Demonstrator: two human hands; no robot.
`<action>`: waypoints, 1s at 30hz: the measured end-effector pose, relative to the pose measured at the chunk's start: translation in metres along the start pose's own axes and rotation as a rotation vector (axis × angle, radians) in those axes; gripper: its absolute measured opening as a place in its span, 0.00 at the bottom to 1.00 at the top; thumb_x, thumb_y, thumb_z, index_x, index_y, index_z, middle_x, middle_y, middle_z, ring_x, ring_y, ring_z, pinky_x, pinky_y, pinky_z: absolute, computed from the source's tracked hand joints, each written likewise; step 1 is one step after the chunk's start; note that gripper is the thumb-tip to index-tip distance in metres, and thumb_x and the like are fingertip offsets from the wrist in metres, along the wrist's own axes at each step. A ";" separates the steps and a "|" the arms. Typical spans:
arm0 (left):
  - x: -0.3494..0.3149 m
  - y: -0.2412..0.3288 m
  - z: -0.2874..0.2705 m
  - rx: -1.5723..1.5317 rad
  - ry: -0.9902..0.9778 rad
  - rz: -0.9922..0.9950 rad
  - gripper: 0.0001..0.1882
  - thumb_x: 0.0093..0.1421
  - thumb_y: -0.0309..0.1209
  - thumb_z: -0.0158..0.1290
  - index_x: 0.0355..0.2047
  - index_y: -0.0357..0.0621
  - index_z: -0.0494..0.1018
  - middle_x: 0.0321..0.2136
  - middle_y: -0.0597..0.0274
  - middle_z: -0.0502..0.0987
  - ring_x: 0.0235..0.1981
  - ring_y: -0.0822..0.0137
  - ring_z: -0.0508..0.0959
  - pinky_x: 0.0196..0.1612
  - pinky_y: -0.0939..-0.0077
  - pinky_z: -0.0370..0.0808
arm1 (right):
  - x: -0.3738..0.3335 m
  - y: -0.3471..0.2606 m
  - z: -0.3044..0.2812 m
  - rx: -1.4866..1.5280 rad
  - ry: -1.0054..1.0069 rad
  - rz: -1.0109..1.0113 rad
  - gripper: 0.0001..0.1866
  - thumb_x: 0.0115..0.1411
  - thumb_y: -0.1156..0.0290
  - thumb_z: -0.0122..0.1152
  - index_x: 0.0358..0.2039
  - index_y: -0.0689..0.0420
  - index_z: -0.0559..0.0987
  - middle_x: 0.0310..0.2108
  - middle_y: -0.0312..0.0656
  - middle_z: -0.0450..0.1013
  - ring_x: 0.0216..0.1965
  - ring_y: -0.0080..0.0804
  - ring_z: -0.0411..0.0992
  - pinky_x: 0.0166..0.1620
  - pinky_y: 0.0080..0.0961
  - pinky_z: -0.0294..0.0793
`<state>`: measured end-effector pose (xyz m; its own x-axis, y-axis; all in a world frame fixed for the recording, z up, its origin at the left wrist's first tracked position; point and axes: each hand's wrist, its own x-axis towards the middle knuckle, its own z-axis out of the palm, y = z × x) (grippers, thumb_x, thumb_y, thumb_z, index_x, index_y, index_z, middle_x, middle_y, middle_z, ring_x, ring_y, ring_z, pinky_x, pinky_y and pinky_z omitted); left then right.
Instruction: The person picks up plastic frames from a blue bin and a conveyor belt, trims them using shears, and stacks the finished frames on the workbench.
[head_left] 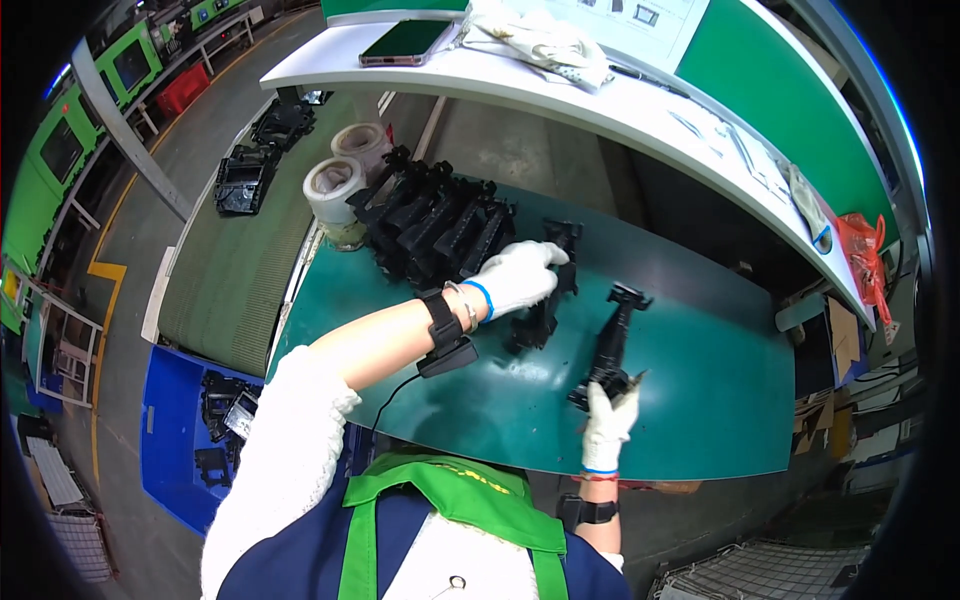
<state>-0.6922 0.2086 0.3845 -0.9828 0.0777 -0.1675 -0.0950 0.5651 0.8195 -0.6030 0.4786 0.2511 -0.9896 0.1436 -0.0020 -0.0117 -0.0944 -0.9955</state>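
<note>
My left hand [518,279], in a white glove with a blue cuff, reaches across the bench with its fingers bent against a long black plastic part [549,308]. The fingertips hide some of that part's upper half. My right hand [609,428], also gloved, is closed around the near end of a second black plastic part [612,345], which points away from me and leans slightly right. Left of my left hand stands a row of several similar black parts [435,222], packed close together. The green tabletop [700,400] lies under all of them.
Two tape rolls [335,190] stand by the row. Beyond them runs a green conveyor [235,280] carrying black parts [245,180]. A blue bin [180,440] holds more parts at lower left. A white shelf [640,100] over the far side bears a phone [406,43] and cloth gloves [530,40].
</note>
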 end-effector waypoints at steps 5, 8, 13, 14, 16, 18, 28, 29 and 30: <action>0.033 -0.041 -0.005 0.097 0.136 0.017 0.22 0.61 0.33 0.54 0.55 0.38 0.80 0.59 0.44 0.77 0.46 0.52 0.84 0.52 0.59 0.80 | 0.022 0.035 0.062 0.075 -0.094 -0.072 0.23 0.60 0.83 0.67 0.55 0.61 0.74 0.46 0.41 0.77 0.44 0.28 0.76 0.51 0.28 0.78; 0.032 -0.060 -0.003 0.778 0.338 0.263 0.18 0.61 0.35 0.57 0.48 0.38 0.81 0.60 0.43 0.76 0.48 0.48 0.82 0.51 0.56 0.81 | 0.038 0.043 0.095 0.066 -0.181 -0.090 0.24 0.60 0.82 0.68 0.56 0.62 0.74 0.48 0.42 0.77 0.45 0.28 0.77 0.52 0.28 0.78; -0.044 -0.038 -0.038 0.868 0.166 0.412 0.17 0.62 0.38 0.58 0.45 0.40 0.81 0.60 0.43 0.75 0.55 0.44 0.78 0.54 0.52 0.80 | 0.054 0.046 0.115 -0.449 -0.271 -0.408 0.30 0.60 0.80 0.69 0.63 0.64 0.72 0.55 0.43 0.75 0.48 0.28 0.77 0.54 0.26 0.78; -0.060 -0.044 -0.048 0.833 0.159 0.419 0.19 0.61 0.39 0.58 0.48 0.39 0.81 0.59 0.43 0.76 0.56 0.46 0.77 0.55 0.53 0.80 | 0.056 0.045 0.119 -0.666 -0.278 -0.589 0.32 0.59 0.80 0.69 0.65 0.64 0.71 0.57 0.43 0.75 0.48 0.27 0.76 0.54 0.26 0.77; -0.090 -0.064 -0.063 0.816 0.235 0.418 0.22 0.62 0.39 0.58 0.52 0.39 0.80 0.58 0.44 0.76 0.55 0.48 0.77 0.56 0.55 0.79 | 0.054 0.035 0.116 -0.509 -0.335 -0.463 0.34 0.59 0.80 0.69 0.67 0.64 0.71 0.58 0.42 0.74 0.47 0.26 0.76 0.53 0.25 0.77; -0.128 -0.090 -0.088 0.821 0.388 0.364 0.26 0.64 0.40 0.59 0.59 0.38 0.77 0.55 0.46 0.77 0.54 0.53 0.78 0.59 0.59 0.78 | 0.044 0.023 0.119 -0.370 -0.422 -0.211 0.33 0.60 0.80 0.69 0.66 0.63 0.72 0.62 0.43 0.73 0.55 0.30 0.73 0.58 0.25 0.73; -0.198 -0.266 -0.273 -0.870 0.936 -0.347 0.32 0.65 0.44 0.63 0.67 0.48 0.72 0.62 0.57 0.76 0.66 0.53 0.73 0.65 0.45 0.72 | 0.009 0.032 0.087 -0.432 -0.191 -0.157 0.30 0.65 0.84 0.60 0.68 0.65 0.69 0.65 0.48 0.68 0.64 0.36 0.68 0.66 0.32 0.69; -0.205 -0.289 -0.291 -0.781 0.977 -0.371 0.34 0.64 0.47 0.63 0.67 0.49 0.72 0.64 0.56 0.75 0.69 0.50 0.70 0.67 0.41 0.69 | 0.008 0.036 0.084 -0.506 -0.170 -0.235 0.29 0.66 0.83 0.59 0.68 0.65 0.69 0.66 0.48 0.68 0.65 0.36 0.68 0.65 0.32 0.69; -0.218 -0.319 -0.317 -0.780 0.990 -0.368 0.34 0.64 0.47 0.63 0.67 0.49 0.72 0.64 0.56 0.75 0.69 0.50 0.70 0.67 0.41 0.69 | 0.008 0.039 0.087 -0.500 -0.180 -0.241 0.29 0.66 0.83 0.59 0.68 0.65 0.69 0.66 0.48 0.68 0.65 0.36 0.68 0.65 0.32 0.69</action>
<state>-0.4975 -0.2487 0.3336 -0.5476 -0.7984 -0.2503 -0.1186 -0.2221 0.9678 -0.6235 0.3899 0.2204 -0.9767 -0.0704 0.2028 -0.2138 0.4030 -0.8899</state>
